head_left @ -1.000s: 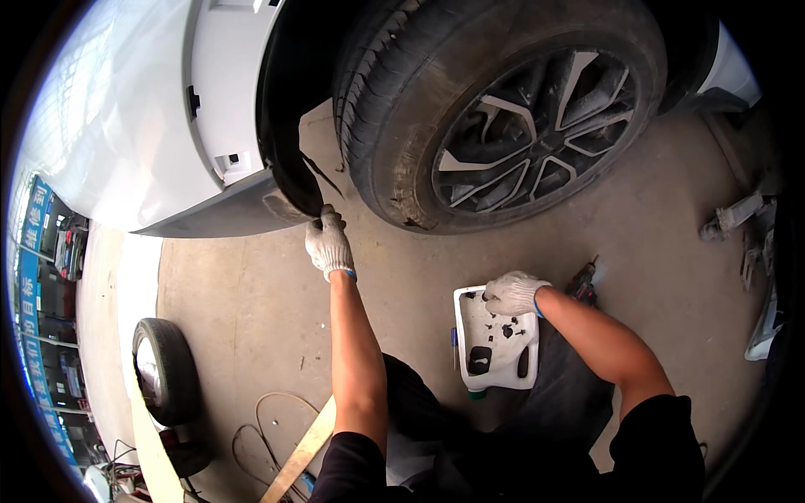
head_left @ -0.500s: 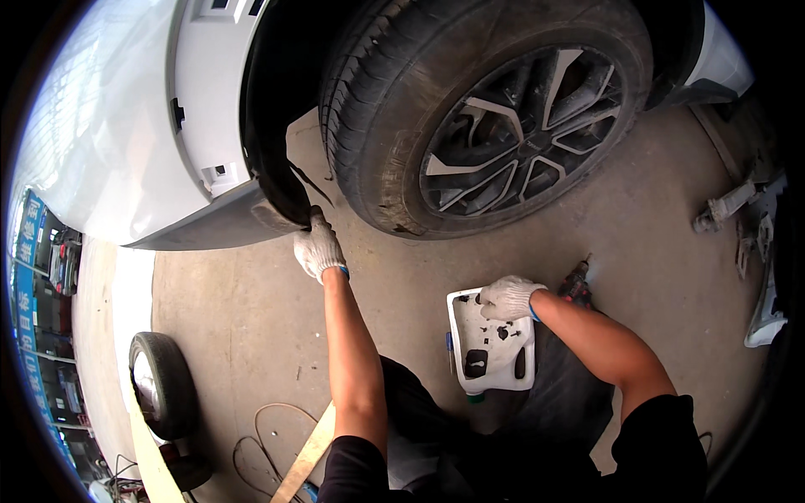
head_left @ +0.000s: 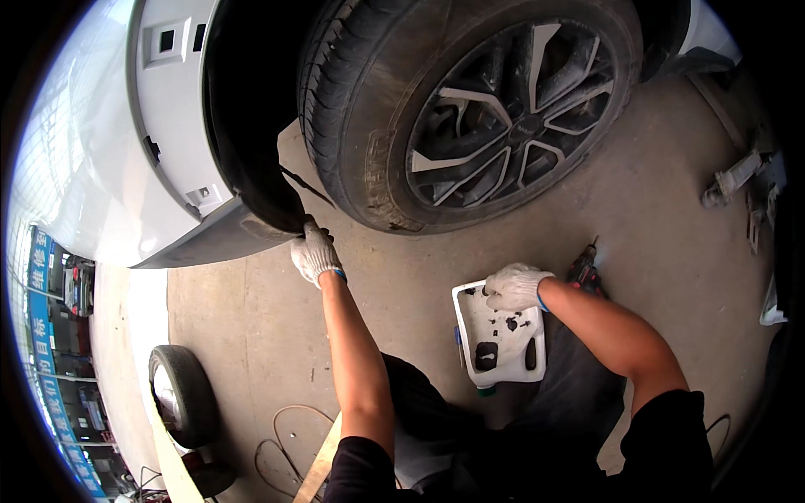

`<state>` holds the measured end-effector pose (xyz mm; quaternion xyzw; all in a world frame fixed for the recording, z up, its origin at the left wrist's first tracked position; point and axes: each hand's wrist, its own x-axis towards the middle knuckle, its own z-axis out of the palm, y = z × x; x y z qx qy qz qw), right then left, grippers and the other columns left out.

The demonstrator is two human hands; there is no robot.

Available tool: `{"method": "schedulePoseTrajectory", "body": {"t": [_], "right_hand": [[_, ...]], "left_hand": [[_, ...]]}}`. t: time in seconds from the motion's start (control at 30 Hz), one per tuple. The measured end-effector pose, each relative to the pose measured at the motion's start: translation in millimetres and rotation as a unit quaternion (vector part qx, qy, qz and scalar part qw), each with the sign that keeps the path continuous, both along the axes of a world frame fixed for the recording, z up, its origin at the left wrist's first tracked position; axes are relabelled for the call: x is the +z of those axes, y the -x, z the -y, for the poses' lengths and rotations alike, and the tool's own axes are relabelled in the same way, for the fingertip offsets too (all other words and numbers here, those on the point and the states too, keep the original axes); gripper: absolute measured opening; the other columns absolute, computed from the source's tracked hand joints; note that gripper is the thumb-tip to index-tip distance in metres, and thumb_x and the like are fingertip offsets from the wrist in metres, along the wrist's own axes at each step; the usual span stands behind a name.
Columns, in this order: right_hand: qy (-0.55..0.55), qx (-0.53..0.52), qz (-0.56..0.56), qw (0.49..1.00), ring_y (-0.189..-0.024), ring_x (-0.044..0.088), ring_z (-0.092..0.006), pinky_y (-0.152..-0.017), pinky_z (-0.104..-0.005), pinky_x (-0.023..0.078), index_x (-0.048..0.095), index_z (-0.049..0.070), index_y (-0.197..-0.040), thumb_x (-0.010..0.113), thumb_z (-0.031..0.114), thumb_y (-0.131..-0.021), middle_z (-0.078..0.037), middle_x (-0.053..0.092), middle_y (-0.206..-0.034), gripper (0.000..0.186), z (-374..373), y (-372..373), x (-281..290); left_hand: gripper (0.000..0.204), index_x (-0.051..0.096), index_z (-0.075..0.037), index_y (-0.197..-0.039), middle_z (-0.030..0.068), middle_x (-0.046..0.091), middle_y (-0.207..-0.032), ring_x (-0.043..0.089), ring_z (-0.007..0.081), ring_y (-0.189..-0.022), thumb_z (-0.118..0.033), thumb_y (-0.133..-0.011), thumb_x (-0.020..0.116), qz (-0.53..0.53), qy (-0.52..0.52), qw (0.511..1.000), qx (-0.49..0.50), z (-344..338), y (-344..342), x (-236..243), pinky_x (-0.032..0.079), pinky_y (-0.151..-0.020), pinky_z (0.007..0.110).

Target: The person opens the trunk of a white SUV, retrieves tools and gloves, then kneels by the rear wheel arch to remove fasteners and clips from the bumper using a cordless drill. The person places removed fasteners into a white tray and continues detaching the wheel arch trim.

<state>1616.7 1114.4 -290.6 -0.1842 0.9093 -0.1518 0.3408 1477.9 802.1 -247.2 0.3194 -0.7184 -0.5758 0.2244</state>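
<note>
My left hand [head_left: 314,254], in a white knit glove, grips the rear lower corner of the car's bumper [head_left: 205,241], where it meets the black wheel arch liner [head_left: 256,159]. The bumper is white with a dark grey lower edge. My right hand [head_left: 516,287], gloved alike, is over the far end of a white tray [head_left: 501,366] cut from a plastic jug. Its fingers are bent together; whatever they pinch is hidden. Several small black clips and screws [head_left: 512,323] lie in the tray, along with a dark square piece [head_left: 485,355].
The car's front wheel [head_left: 511,126] stands close beyond my hands. A cordless drill [head_left: 584,270] lies on the floor beyond my right forearm. A loose wheel [head_left: 184,394] and a hose [head_left: 281,436] are at lower left, metal parts [head_left: 738,180] at far right.
The view has shifted, so the car sits further left and the tray slightly right. Both hands keep nearly the same places, left at the bumper corner, right over the tray.
</note>
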Motion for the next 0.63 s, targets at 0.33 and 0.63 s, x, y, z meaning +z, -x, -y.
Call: {"method": "schedulePoseTrajectory", "body": {"t": [0.33,0.63], "right_hand": [[-0.003,-0.033,0.010,0.999,-0.097,0.065,-0.0397,-0.088,-0.0489,0.050,0.072,0.008,-0.100,0.052,0.034,-0.082,-0.021,0.069,-0.103,0.038,-11,-6,7],[0.005,0.005,0.013,1.000,-0.096,0.066,-0.0391,-0.088,-0.0478,0.050,0.072,0.004,-0.096,0.051,0.031,-0.079,-0.025,0.068,-0.100,0.038,-1,1,2]], "left_hand": [[0.039,0.056,0.002,-0.072,0.0064,0.054,-0.054,0.047,0.0148,-0.044,-0.032,-0.091,0.060,-0.030,-0.026,0.999,0.020,-8,5,-4,0.036,-0.044,0.032],[0.038,0.069,0.002,-0.089,0.0056,0.062,-0.061,0.057,0.0170,-0.053,-0.036,-0.089,0.063,0.047,0.050,0.997,-0.018,-1,-5,5,0.046,-0.056,0.034]]}}
